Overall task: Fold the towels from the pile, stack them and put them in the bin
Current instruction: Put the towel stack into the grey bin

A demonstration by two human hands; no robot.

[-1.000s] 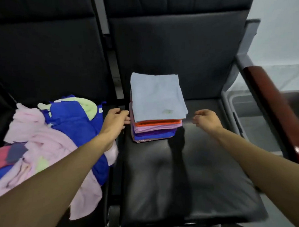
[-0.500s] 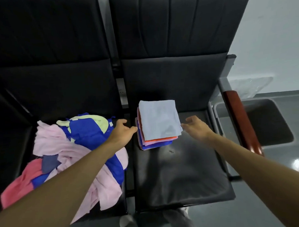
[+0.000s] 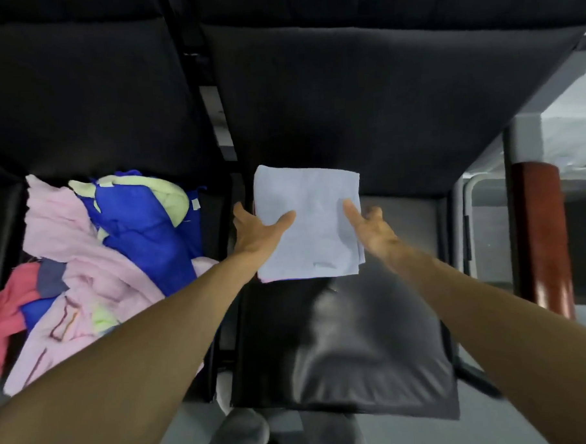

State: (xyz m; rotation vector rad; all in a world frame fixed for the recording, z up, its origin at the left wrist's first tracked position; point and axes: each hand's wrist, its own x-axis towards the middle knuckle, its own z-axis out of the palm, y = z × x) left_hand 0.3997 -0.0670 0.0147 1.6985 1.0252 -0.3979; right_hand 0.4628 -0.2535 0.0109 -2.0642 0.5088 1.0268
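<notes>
Black seat [image 3: 341, 354], near. Left hand [image 3: 257, 231] and right hand [image 3: 374, 230] clamp the towel stack [image 3: 315, 227] by its sides, thumbs on top. Step: stack pickup. Next, likely: lift it level, then carry right to the bin [image 3: 485, 233]. Unfolded pile [image 3: 102, 263] lies left.

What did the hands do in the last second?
Both hands closed in from the sides: the left hand and right hand now grip the stack of folded towels, thumbs on top; earlier they hung beside it. Whether it has lifted off the seat is unclear. The loose pile stayed put.
</notes>
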